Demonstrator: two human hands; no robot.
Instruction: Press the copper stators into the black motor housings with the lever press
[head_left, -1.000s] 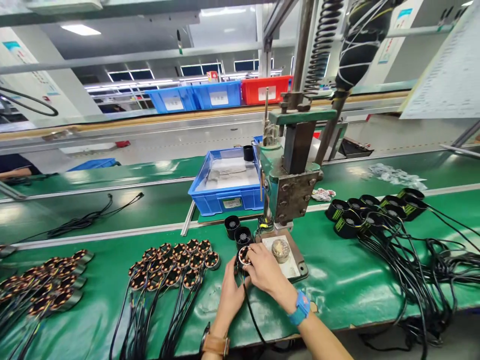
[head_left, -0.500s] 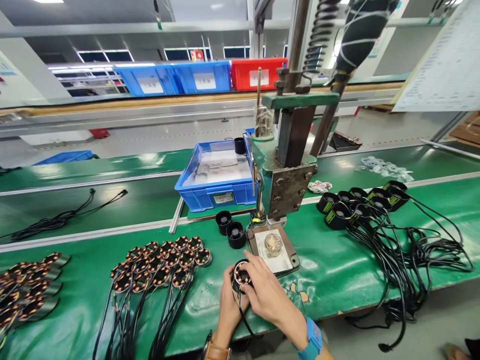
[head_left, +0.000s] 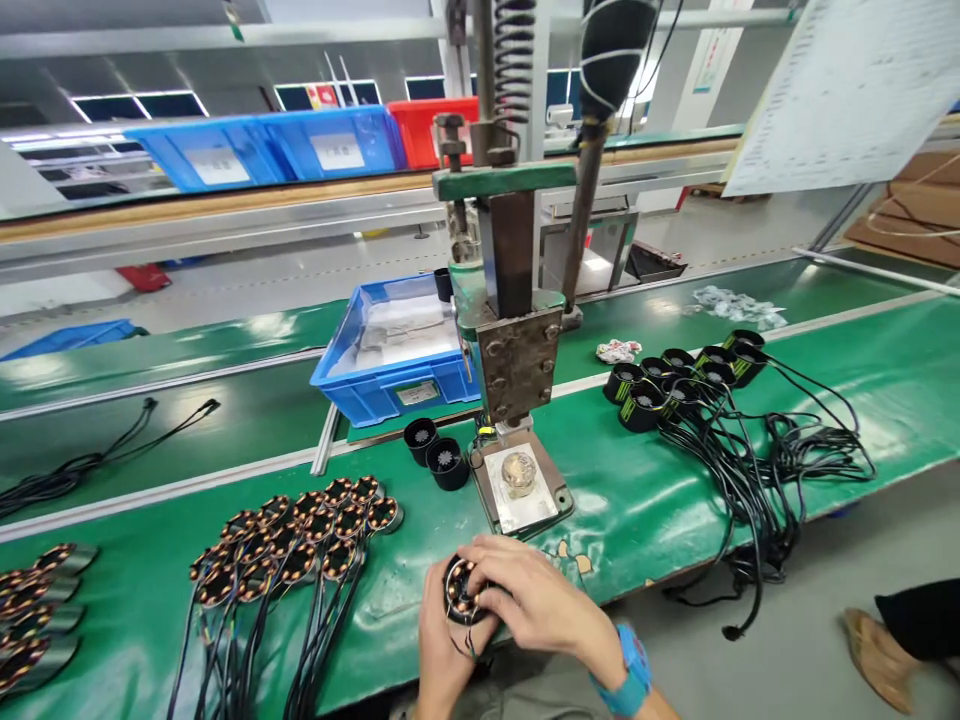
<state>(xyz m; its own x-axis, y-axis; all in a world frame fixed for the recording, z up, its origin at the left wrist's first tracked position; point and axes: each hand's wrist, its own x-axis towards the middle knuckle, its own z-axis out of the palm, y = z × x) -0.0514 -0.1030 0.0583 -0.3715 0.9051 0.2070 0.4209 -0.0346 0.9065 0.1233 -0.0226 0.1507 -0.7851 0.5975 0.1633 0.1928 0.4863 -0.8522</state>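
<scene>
- Motor stator (head_left: 459, 590) with copper windings sits at the near table edge, just near of the press base, held between both hands.
- Left hand (head_left: 439, 640) cups it from below-left, fingers closed round the black rim. Right hand (head_left: 529, 600) lies over its right side, fingers curled onto the top and gripping too.
- My read: I'm seating or aligning the part by hand. To do it well, I'd keep it level, keep fingertips off the windings and let the black lead (head_left: 471, 645) hang free below, not pinched.
- Press (head_left: 514, 350) stands just beyond; its base plate (head_left: 521, 490) carries a round brass-coloured fixture (head_left: 517, 470).
- Two black cups (head_left: 435, 452) left of the plate.
- Cluster of wired stators (head_left: 300, 540) left on the green table (head_left: 637, 510); finished black units with cables (head_left: 682, 385) far right; blue bin (head_left: 390, 350) behind the press.
- Hard to tell: right hand hides most of the stator, its underside is out of sight and left wrist is cut off by the frame.
</scene>
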